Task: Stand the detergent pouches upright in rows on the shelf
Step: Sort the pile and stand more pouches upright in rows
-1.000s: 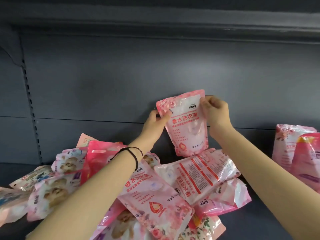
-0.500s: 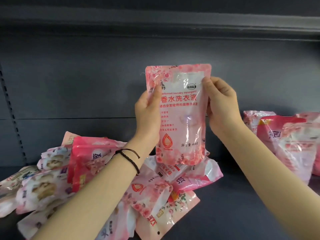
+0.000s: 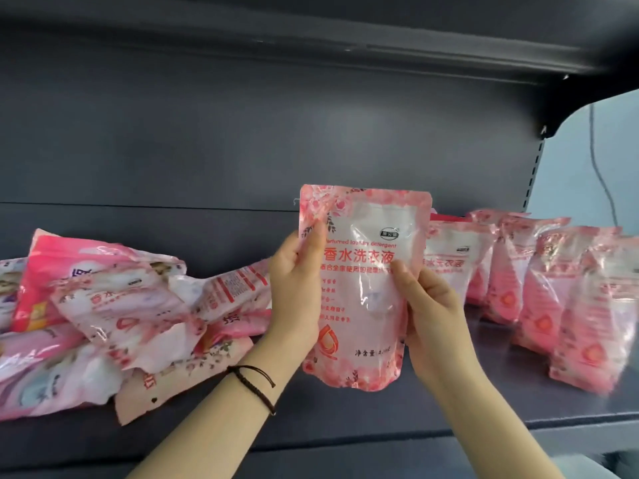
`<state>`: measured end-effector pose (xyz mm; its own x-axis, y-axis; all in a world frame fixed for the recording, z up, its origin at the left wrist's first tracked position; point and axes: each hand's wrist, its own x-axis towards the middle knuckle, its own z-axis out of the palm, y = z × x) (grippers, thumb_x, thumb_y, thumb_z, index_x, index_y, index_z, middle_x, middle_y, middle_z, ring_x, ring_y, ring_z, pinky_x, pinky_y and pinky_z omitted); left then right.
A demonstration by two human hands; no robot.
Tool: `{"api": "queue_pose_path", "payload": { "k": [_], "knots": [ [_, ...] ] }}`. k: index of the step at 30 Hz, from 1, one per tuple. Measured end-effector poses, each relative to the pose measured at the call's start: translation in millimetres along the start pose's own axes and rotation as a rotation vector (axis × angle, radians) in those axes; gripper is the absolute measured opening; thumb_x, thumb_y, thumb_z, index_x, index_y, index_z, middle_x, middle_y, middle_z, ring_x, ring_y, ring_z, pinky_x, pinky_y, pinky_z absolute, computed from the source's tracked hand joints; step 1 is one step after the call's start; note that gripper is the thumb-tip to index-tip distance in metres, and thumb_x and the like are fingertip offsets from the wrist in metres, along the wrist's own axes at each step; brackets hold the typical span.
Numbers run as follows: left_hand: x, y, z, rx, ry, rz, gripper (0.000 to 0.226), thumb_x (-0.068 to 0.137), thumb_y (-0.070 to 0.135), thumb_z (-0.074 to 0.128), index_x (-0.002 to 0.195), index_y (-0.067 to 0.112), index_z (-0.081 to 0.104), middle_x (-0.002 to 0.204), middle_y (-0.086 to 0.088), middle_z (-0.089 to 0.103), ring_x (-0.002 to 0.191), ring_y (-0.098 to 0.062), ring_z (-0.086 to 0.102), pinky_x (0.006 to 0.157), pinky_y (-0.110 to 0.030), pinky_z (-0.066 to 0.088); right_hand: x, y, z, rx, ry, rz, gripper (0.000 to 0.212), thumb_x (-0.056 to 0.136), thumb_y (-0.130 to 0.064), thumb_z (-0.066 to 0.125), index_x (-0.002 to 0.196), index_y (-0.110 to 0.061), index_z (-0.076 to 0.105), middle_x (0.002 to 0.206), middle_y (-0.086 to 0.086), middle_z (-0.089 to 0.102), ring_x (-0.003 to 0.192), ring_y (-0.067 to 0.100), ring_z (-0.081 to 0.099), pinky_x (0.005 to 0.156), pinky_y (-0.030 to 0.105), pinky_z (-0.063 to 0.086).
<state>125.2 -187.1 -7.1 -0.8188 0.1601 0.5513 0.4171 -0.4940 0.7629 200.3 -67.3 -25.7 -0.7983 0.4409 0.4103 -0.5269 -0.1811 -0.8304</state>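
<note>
Pouch (image 3: 359, 305) hangs upright at frame centre, above the shelf (image 3: 449, 406), between the pile (image 3: 103, 305) at left and the standing row (image 3: 553, 288) at right. Left grip (image 3: 294, 288) and right grip (image 3: 428, 312) each pinch a side edge. Judged soft, liquid-filled, slippery film; hold the stiffer side seams.

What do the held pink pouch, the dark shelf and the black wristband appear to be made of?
The held pink floral detergent pouch looks like glossy flexible plastic film: glare streaks, creases, a translucent middle. The dark grey shelf seems painted sheet metal, matte, with a slotted upright at right. The thin black wristband looks like braided cord, though too small to be sure.
</note>
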Motion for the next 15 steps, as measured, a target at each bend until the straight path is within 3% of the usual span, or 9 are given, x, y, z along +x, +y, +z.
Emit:
{"api": "queue_pose_path", "payload": {
  "k": [5,9,13,15],
  "knots": [
    [-20.3,-25.6,54.1,-0.047,-0.025,0.0,0.023,0.091,0.046,0.057,0.093,0.027,0.071,0.09,0.0,0.074,0.085,-0.019,0.071,0.069,-0.031,0.057,0.3,-18.4,-63.7,-0.04,0.004,-0.022,0.021,0.085,-0.027,0.062,0.088,-0.012,0.075,0.096,0.011,0.074,0.083,0.022,0.072,0.067,0.029,0.058],
    [-24.0,-46.5,91.0,-0.013,-0.028,-0.003,0.03,0.091,0.048,0.056,0.085,0.022,0.068,0.081,-0.005,0.068,0.078,-0.021,0.064,0.072,-0.039,0.055,8.9,-27.9,-106.6,-0.084,0.001,-0.039,0.021,0.088,-0.027,0.059,0.091,-0.016,0.076,0.098,0.01,0.074,0.088,0.022,0.072,0.07,0.029,0.058],
    [-30.0,-68.5,111.2,0.028,-0.046,-0.036,0.028,0.091,0.047,0.053,0.086,0.025,0.069,0.082,0.001,0.071,0.079,-0.014,0.068,0.068,-0.025,0.055,14.1,-23.7,-135.9,-0.146,0.028,-0.043,0.022,0.086,-0.032,0.06,0.087,-0.016,0.075,0.094,0.01,0.074,0.087,0.023,0.07,0.073,0.032,0.058],
    [-33.1,-76.1,115.6,0.048,-0.056,-0.051,0.032,0.092,0.046,0.053,0.086,0.018,0.068,0.076,0.003,0.069,0.072,-0.009,0.066,0.063,-0.019,0.052,14.9,-17.9,-145.6,-0.162,0.04,-0.031,0.025,0.086,-0.033,0.06,0.088,-0.012,0.073,0.096,0.013,0.072,0.089,0.026,0.068,0.079,0.04,0.058]
  ]
}}
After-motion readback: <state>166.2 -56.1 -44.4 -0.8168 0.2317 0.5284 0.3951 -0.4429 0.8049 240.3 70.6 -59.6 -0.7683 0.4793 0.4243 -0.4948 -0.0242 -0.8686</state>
